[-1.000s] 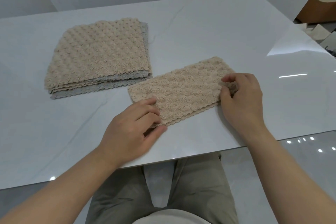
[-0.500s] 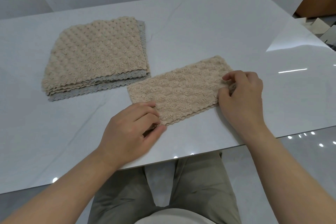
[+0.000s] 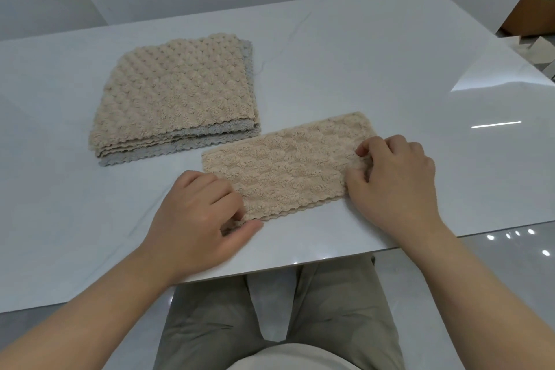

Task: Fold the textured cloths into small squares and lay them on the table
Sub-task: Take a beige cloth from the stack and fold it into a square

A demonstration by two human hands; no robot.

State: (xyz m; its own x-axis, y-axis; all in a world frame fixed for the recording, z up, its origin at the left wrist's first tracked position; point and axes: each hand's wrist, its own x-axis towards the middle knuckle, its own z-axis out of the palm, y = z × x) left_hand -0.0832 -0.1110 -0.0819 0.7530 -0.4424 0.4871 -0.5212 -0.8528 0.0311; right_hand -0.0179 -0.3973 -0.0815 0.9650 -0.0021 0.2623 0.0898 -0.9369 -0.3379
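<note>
Cloth [image 3: 288, 171], folded into a beige strip, lay at the centre of the head view on the table [image 3: 390, 69], just right of the stack [image 3: 177, 99]. It looked soft, light and limp, best taken at its short ends. Your left hand [image 3: 195, 219] pinched the lower-left corner. Your right hand [image 3: 393, 177] gripped the right end, fingers curled.

Folded cloth [image 3: 288, 168] right of stack [image 3: 177, 99]
</note>
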